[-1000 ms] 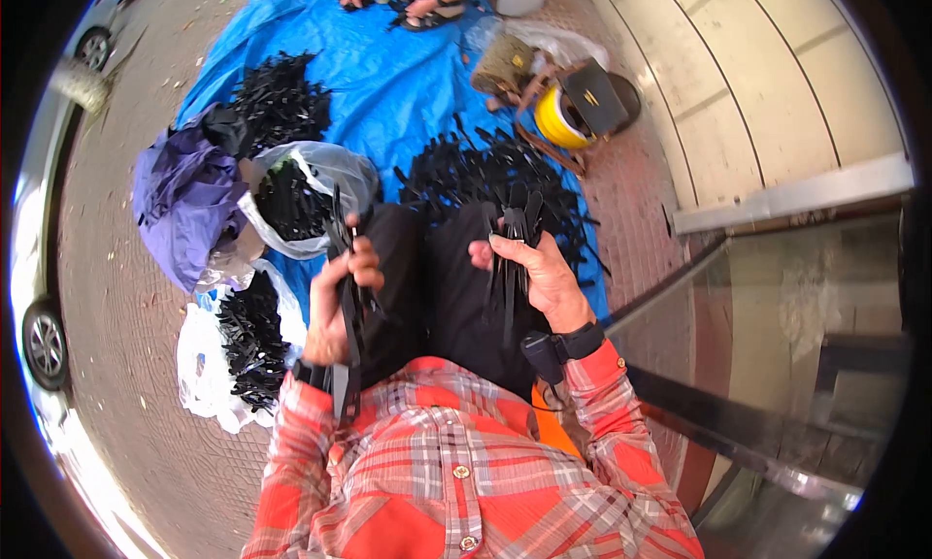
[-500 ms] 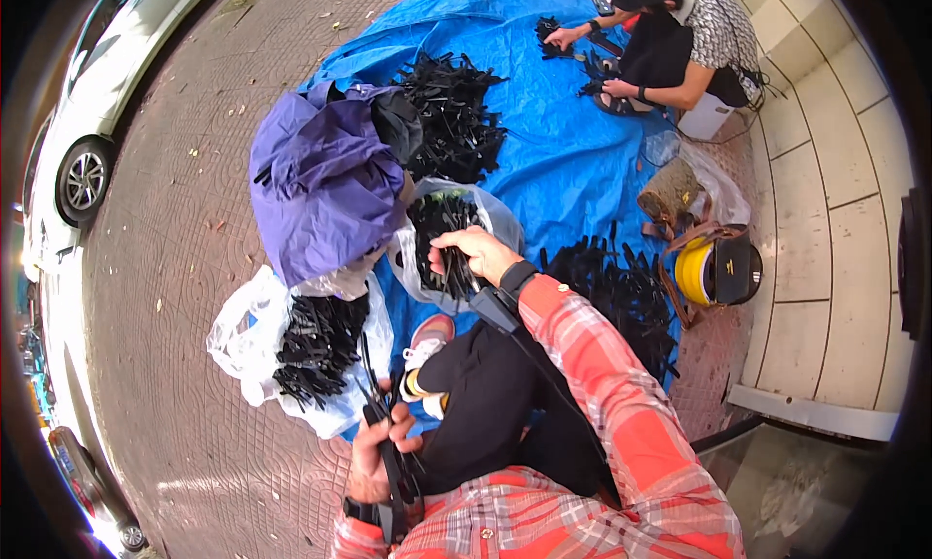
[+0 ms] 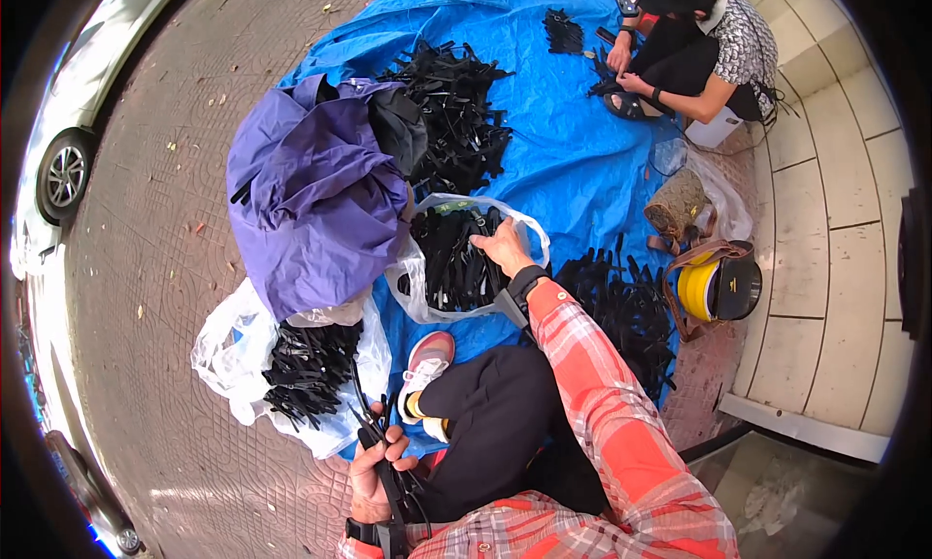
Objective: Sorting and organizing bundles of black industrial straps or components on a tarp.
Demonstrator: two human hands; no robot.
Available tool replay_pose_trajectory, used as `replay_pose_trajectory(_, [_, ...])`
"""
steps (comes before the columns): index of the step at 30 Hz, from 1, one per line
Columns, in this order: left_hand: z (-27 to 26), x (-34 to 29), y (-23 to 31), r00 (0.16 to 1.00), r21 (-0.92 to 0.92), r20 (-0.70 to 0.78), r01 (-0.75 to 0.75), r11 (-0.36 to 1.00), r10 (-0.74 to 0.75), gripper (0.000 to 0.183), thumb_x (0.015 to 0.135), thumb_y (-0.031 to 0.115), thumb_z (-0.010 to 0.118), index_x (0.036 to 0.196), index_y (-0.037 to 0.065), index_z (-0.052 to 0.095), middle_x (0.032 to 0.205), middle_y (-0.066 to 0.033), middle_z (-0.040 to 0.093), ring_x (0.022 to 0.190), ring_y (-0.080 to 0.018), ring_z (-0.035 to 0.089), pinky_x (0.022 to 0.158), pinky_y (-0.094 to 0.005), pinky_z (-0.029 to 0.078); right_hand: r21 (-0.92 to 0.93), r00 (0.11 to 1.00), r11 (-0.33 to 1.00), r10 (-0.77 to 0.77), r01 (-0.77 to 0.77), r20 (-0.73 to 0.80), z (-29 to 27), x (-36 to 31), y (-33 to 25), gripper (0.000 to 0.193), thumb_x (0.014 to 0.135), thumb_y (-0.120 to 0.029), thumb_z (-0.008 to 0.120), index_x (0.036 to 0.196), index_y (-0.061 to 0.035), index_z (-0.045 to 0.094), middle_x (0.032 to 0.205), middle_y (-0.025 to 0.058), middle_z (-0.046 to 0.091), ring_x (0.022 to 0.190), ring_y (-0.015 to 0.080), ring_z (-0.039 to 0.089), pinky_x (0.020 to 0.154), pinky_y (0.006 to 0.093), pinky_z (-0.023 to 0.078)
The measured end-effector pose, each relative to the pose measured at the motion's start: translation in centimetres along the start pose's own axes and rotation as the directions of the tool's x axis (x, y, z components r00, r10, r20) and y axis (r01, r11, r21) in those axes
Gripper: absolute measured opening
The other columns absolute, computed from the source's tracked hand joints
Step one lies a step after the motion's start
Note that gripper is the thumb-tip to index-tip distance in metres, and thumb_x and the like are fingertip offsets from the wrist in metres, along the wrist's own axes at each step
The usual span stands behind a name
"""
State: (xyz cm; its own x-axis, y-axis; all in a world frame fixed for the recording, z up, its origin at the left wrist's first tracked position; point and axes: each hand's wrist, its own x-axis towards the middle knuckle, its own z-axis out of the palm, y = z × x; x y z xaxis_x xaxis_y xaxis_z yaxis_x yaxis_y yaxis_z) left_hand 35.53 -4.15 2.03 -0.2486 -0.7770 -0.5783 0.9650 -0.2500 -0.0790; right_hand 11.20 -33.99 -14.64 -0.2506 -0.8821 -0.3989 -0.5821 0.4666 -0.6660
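Observation:
My left hand is closed round a loose bundle of thin black strips low in the view, near my lap. The strips stick out above and below the fingers. My right hand rests at the right side of a clear plastic bag, over a heap of black strips inside it. One finger or the thumb stretches out to the left across the heap; the other fingers are partly hidden. Another white plastic bag at the left lies spread beneath more black strips.
A purple cloth bundle stands beside the bags on a blue tarp. Black piles lie at the back and right. Right stand a log and a yellow spool. A co-worker crouches at the far right.
My right hand has moved slightly right and its fingers have loosened over the heap. The left hand still holds its bundle. The co-worker's hands have come together near the feet.

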Motion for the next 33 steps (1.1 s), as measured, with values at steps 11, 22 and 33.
replay_pose_trajectory(11, [7.1, 3.8, -6.7, 0.951, 0.628, 0.058, 0.202, 0.752, -0.304, 0.067, 0.076, 0.000, 0.066, 0.136, 0.008, 0.036, 0.101, -0.0114, 0.057, 0.079, -0.0202, 0.061, 0.066, -0.0393, 0.056, 0.767, 0.817, 0.641, -0.454, 0.023, 0.355, -16.1, -16.9, -2.8, 0.023, 0.091, -0.011, 0.057, 0.110, 0.0017, 0.056, 0.103, 0.0118, 0.062, 0.095, 0.0201, 0.062, 0.084, 0.0320, 0.052])
replay_pose_trajectory(22, [4.9, 2.4, -24.5, 0.487, 0.825, -0.142, 0.540, 0.169, -0.862, 0.056, 0.080, -0.008, 0.053, 0.132, 0.005, 0.039, 0.114, -0.0156, 0.056, 0.102, -0.0300, 0.061, 0.082, -0.0475, 0.055, 0.418, 0.915, 0.859, -0.128, 0.295, -0.382, -25.7, -44.5, 12.0, 0.026, 0.080, 0.006, 0.057, 0.104, -0.0040, 0.060, 0.100, 0.0100, 0.058, 0.086, 0.0191, 0.060, 0.072, 0.0280, 0.050])
replay_pose_trajectory(33, [3.2, -0.8, -24.4, 0.382, 0.833, -0.358, 0.543, -0.107, -0.852, 0.033, 0.085, -0.001, 0.054, 0.117, -0.001, 0.050, 0.096, -0.0189, 0.064, 0.082, -0.0299, 0.066, 0.070, -0.0395, 0.058, -0.053, 0.628, 0.781, -0.539, 0.623, -0.562, -22.8, -48.4, 15.1, 0.033, 0.070, 0.006, 0.066, 0.098, -0.0111, 0.070, 0.119, 0.0096, 0.058, 0.121, 0.0299, 0.045, 0.092, 0.0353, 0.045])
